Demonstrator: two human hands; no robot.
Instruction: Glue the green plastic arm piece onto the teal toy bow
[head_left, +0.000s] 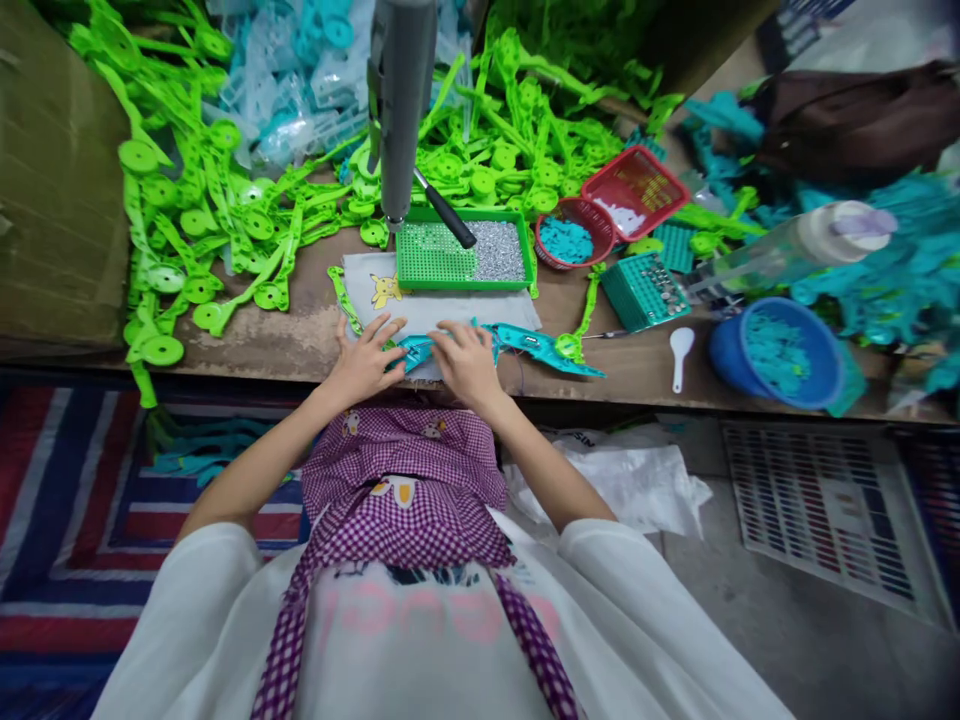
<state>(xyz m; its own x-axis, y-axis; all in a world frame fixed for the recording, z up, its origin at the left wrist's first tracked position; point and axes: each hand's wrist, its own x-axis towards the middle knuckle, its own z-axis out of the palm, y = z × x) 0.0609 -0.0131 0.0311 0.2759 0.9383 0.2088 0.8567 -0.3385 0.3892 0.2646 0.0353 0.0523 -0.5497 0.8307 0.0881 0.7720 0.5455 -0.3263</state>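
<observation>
My left hand [367,357] and my right hand [466,358] press together on a teal plastic part [415,350] that lies on a white cloth [435,305] at the near edge of the wooden table [300,335]. Fingers of both hands curl over the part, hiding most of it. Just right of my right hand lies a long teal plastic piece [544,346]. Behind the cloth stands a green tray [461,252] with small silvery screws, and a grey electric screwdriver [400,110] hangs above its left end.
A heap of bright green plastic parts [225,210] covers the table's left and back. Right of the tray stand red baskets [600,215], a small teal tray [645,290], a white scoop [681,350], a blue bowl [780,352] and a clear bottle [795,245]. A cardboard box [52,170] stands far left.
</observation>
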